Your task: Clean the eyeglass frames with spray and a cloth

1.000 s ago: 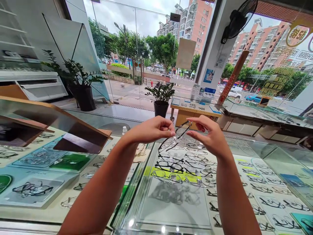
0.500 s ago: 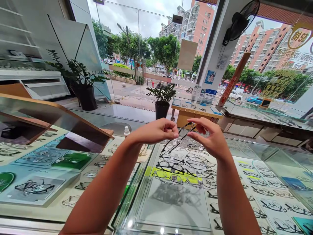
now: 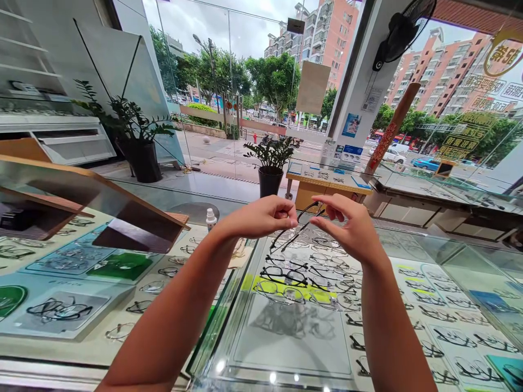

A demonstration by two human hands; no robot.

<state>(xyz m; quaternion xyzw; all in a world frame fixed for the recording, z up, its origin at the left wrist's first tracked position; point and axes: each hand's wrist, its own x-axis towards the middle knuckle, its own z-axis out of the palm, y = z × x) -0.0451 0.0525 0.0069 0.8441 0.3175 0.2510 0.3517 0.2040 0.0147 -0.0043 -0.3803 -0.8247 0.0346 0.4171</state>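
Head camera: left hand [image 3: 272, 216] and right hand [image 3: 350, 222] are grasping dark-armed eyeglasses [image 3: 299, 233] above a glass desk [image 3: 292, 356] displaying other spectacles [image 3: 284, 275].

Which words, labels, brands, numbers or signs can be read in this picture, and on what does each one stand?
None can be read with certainty.
Gold lettering on the right window: seems reversed, unclear.
Blue poster and white notice on the pillar: too small.
White bottle: any label too small.
Held glasses: no readable text.
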